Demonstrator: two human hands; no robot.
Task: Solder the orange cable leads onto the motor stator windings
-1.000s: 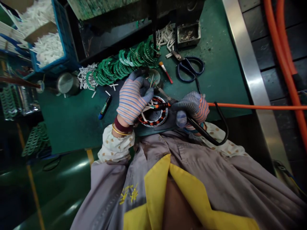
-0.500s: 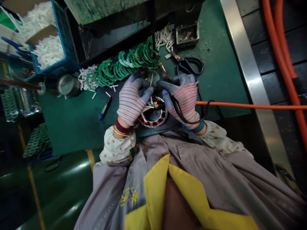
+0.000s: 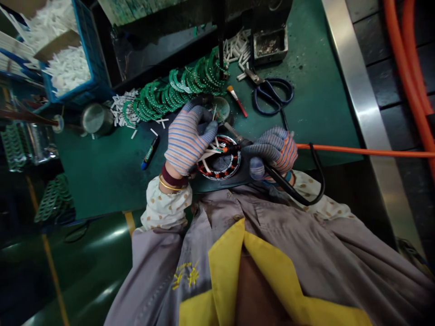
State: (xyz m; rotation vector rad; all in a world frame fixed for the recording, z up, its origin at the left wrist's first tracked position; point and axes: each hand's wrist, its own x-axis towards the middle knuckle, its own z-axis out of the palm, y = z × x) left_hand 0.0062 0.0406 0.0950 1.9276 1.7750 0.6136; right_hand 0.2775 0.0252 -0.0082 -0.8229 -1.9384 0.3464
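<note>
The left hand [image 3: 186,141] pressed on the wound stator [image 3: 219,163] at the desk's [image 3: 102,172] near edge, fingers gripping its leads. At three o'clock, the right hand [image 3: 272,151] clasped a soldering iron [image 3: 234,138], tip at the leads; joining looked underway, unfinished.

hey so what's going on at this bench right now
A person in striped gloves is working on a round wound motor stator lying on a green bench. The left hand rests over the stator's left side, fingers by its wire leads. The right hand grips a soldering iron with a black cord, tip pointed at those leads. Behind lie a row of green curved circuit boards, blue-handled scissors, a small brush and white sleeve pieces.
</note>
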